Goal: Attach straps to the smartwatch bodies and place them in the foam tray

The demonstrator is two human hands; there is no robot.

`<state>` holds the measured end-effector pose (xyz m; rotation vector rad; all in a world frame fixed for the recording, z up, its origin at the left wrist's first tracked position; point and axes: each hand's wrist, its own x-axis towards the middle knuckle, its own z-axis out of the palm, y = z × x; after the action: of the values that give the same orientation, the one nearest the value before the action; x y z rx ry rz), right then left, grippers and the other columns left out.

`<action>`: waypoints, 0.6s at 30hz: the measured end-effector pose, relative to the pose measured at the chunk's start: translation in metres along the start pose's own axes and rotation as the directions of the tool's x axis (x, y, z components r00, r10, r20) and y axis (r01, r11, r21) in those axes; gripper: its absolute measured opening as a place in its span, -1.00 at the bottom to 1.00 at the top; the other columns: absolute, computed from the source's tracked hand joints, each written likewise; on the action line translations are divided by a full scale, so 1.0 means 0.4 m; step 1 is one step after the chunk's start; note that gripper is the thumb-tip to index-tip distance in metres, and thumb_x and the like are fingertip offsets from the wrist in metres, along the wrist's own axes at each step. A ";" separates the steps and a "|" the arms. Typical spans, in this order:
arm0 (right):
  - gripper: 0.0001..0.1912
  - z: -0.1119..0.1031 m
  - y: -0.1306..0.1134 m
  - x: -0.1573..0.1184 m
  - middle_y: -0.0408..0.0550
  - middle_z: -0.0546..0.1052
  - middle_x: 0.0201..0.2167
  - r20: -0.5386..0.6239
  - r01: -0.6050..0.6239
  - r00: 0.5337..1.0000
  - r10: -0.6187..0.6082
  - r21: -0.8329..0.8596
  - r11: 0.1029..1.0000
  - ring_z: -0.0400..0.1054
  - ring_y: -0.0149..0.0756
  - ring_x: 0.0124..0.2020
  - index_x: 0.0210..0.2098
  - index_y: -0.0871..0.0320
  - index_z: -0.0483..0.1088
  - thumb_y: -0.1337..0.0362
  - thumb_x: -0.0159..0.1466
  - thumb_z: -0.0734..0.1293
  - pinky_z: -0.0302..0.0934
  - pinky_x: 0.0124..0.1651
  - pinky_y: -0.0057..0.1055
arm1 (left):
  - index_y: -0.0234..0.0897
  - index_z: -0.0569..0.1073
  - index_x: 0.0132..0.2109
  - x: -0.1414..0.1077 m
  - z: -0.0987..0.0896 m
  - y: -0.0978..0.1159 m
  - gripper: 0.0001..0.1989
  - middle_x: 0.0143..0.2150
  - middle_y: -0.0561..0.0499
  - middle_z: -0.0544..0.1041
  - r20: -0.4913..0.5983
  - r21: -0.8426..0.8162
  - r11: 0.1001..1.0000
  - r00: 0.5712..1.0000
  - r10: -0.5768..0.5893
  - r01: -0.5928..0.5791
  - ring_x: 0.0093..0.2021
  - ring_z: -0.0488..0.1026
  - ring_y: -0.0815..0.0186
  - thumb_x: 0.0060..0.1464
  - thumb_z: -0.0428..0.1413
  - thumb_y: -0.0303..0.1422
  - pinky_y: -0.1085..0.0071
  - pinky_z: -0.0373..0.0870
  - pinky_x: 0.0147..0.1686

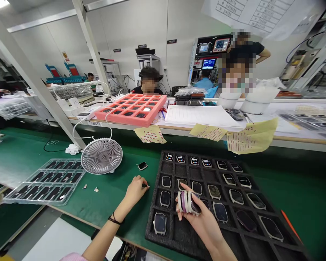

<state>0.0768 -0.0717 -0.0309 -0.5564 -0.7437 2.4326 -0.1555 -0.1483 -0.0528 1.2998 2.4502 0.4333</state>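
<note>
My left hand (135,190) rests on the green bench mat (111,214), its fingertips pinched on a small dark piece (145,185) that is mostly hidden. Just above it lies a loose black smartwatch (142,166). My right hand (199,220) hovers over a black foam tray (158,228), gripping a few smartwatch bodies (188,202) stacked on edge. Several other watch bodies sit in the tray's square compartments (166,181), and a few compartments near my right hand show no watch.
A white desk fan (101,156) and a clear plastic tray of dark parts (45,181) stand to the left. Beyond lie a pink foam tray (132,108), yellow sticker sheets (252,136), and a seated co-worker (149,81). A standing person (239,59) is farther back.
</note>
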 end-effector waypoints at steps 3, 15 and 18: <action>-0.36 -0.003 0.000 0.003 -0.02 0.50 -0.36 -0.002 0.006 1.000 -0.006 0.012 1.000 0.38 -0.18 -0.42 0.26 0.11 0.07 0.10 0.26 0.31 0.19 -0.35 -0.25 | -0.31 0.48 -0.33 0.009 -0.006 -0.005 -0.93 -0.19 -0.12 0.49 0.003 -0.044 0.999 1.000 0.000 0.001 -0.09 0.41 0.13 -0.01 0.11 -0.44 0.37 0.33 -0.20; -0.45 0.021 -0.016 -0.002 -0.01 0.53 -0.38 0.102 -0.129 0.988 0.119 0.105 0.986 0.39 -0.21 -0.46 0.10 0.16 0.32 0.08 0.18 0.37 0.16 -0.47 -0.35 | -0.26 0.60 -0.22 -0.119 -0.085 0.153 -0.83 -0.28 -0.07 0.60 -0.255 -0.595 0.551 0.788 0.561 -0.585 -0.27 0.52 0.32 0.13 0.14 -0.32 0.46 0.44 -0.24; -0.48 0.027 -0.018 -0.007 -0.03 0.52 -0.37 0.131 -0.176 0.978 0.161 0.110 0.978 0.39 -0.22 -0.46 0.07 0.16 0.35 0.08 0.17 0.37 0.17 -0.49 -0.37 | -0.27 0.62 -0.26 -0.124 -0.081 0.173 -0.83 -0.28 -0.10 0.60 -0.268 -0.628 0.401 0.669 0.694 -0.667 -0.28 0.52 0.33 0.14 0.14 -0.33 0.44 0.45 -0.23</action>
<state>0.0760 -0.0726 -0.0178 -0.4426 -0.6140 2.6684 -0.0922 -0.1561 0.0124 1.8249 1.2888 1.3599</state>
